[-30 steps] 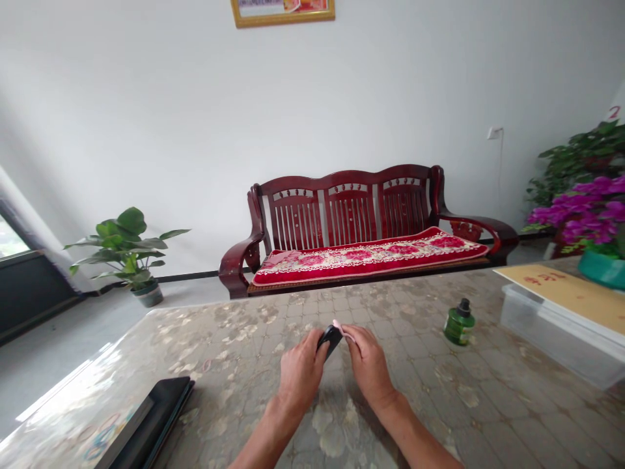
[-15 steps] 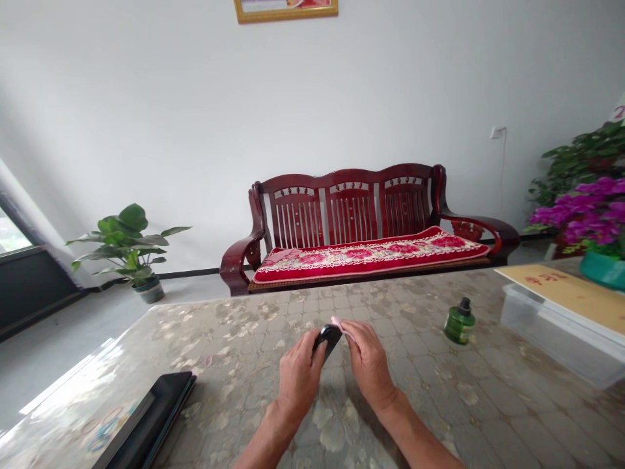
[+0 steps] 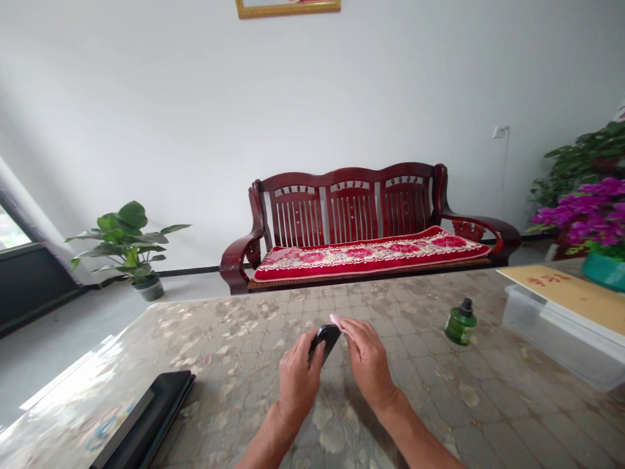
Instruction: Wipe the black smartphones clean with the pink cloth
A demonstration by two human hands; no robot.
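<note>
Your left hand (image 3: 299, 378) has its grip closed around one small black gadget (image 3: 326, 337), held just above the middle of the counter (image 3: 234, 339). Your right hand (image 3: 368, 361) pinches one pink scrap (image 3: 338, 320) in its grip, touching the gadget's far end. One green bottle (image 3: 459, 324) stands well apart on the right.

Tabletop (image 3: 234, 339): smooth, glossy clear sheet over a floral pattern, mirroring window light at near left. Small black object (image 3: 324, 337), centre: smooth, shiny, plastic-like shell. Pink piece (image 3: 338, 321) touching it: soft-looking, matt. Green bottle (image 3: 460, 324), right: translucent and glossy, with a black cap. Storage box (image 3: 551, 332), far right: clear plastic under a matt cardboard sheet (image 3: 571, 290). Bench (image 3: 351, 195), far: lacquered dark-red wood. Cushion (image 3: 371, 253): patterned cloth.
</note>
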